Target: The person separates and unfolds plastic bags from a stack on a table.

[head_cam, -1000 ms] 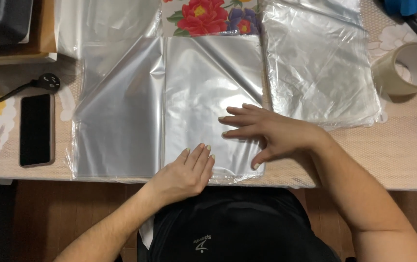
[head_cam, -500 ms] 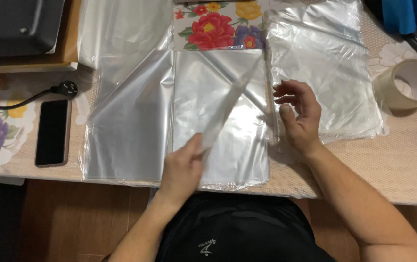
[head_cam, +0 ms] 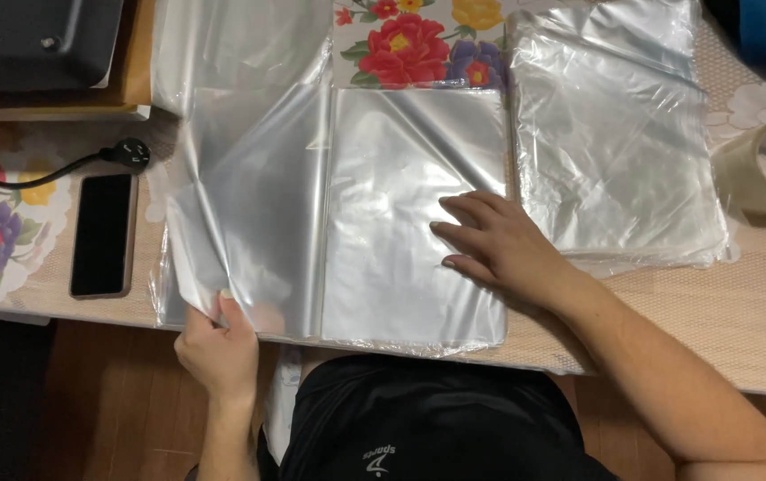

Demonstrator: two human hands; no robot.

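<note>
A folded clear plastic sheet [head_cam: 401, 178] lies flat in front of me on the table. My right hand [head_cam: 499, 249] rests palm down on its right half, fingers spread and pointing left. To its left lies a larger clear plastic sheet [head_cam: 249, 178], partly lifted. My left hand [head_cam: 218, 343] pinches that sheet's near left corner at the table's front edge, thumb on top. The corner curls up off the table.
A stack of clear plastic bags [head_cam: 614, 134] lies at the right. A roll of tape [head_cam: 761, 165] stands further right. A black phone [head_cam: 102, 233] and a black plug with cable [head_cam: 129, 153] lie at the left. A dark tray [head_cam: 35, 40] sits at the back left.
The loose flap lifted over the middle sheet now lies flat. My right hand moved from the sheet's right edge onto it. My left hand moved left and took the left sheet's corner.
</note>
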